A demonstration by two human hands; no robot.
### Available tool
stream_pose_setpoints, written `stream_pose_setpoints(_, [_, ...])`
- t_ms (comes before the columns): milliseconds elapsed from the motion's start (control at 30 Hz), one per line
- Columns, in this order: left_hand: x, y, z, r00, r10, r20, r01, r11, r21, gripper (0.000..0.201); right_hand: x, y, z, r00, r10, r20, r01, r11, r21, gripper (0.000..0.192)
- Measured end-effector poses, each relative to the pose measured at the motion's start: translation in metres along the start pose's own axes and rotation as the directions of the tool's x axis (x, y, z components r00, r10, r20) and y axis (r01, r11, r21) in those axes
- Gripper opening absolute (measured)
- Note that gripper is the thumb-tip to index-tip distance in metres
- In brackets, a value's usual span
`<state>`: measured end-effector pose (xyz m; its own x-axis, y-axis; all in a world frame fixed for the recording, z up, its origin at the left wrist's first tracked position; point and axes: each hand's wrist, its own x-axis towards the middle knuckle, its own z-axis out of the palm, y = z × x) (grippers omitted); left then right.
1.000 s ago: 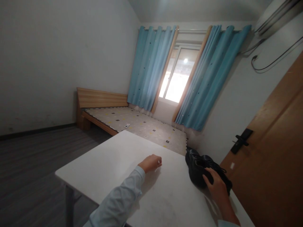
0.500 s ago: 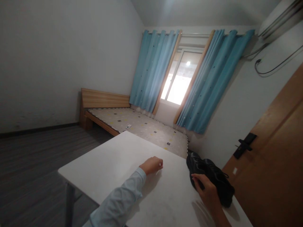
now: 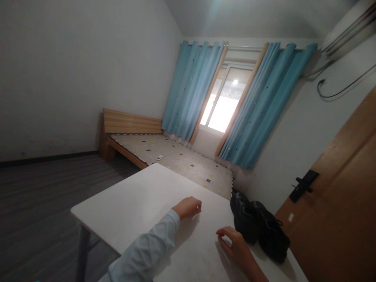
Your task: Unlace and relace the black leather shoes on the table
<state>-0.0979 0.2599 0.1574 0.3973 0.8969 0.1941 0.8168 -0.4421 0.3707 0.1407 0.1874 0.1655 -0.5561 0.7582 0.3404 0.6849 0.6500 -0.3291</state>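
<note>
A pair of black lace-up leather shoes [image 3: 258, 229] sits at the far right edge of the white rectangular table [image 3: 132, 207]; the right hand [image 3: 235, 246] hovers just beside the shoes, fingers curled and loose, holding nothing; the left hand [image 3: 188, 206] rests on the table, well apart from the shoes, closed in a soft fist. Any grip on the shoes is best taken from the table side, drawing inward, since little margin lies beyond them; bare surface spreads leftward from the shoes.
</note>
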Motion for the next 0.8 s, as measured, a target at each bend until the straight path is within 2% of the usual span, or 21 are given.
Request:
stream_pose_setpoints(133, [0.0, 0.0, -0.001, 1.0, -0.001, 0.009, 0.001, 1.0, 0.004, 0.021, -0.001, 0.024, -0.007, 0.982, -0.031, -0.185, -0.003, 0.984, -0.179, 0.019])
stream_pose_setpoints(267, [-0.001, 0.001, -0.003, 1.0, 0.005, 0.022, -0.005, 1.0, 0.025, 0.021, -0.005, 0.055, -0.019, 0.898, -0.119, -0.424, -0.078, 0.905, -0.418, 0.027])
stream_pose_setpoints(367, [-0.001, 0.001, -0.004, 1.0, 0.008, 0.024, -0.009, 0.999, 0.031, 0.021, -0.01, 0.071, -0.025, 0.87, -0.112, -0.48, -0.19, 0.823, -0.536, 0.036])
stream_pose_setpoints(500, [-0.001, 0.0, -0.003, 1.0, 0.001, 0.019, -0.001, 1.0, 0.011, 0.02, -0.017, 0.089, -0.025, 0.867, -0.042, -0.496, -0.292, 0.764, -0.575, 0.042])
stream_pose_setpoints(633, [-0.002, 0.001, -0.004, 1.0, 0.004, 0.01, -0.004, 1.0, 0.008, 0.02, -0.023, 0.107, -0.021, 0.865, 0.0, -0.502, -0.328, 0.757, -0.565, 0.044])
stream_pose_setpoints(800, [-0.001, 0.001, -0.004, 1.0, -0.001, 0.016, 0.001, 1.0, -0.019, 0.021, -0.024, 0.12, -0.019, 0.854, 0.033, -0.519, -0.325, 0.813, -0.483, 0.039])
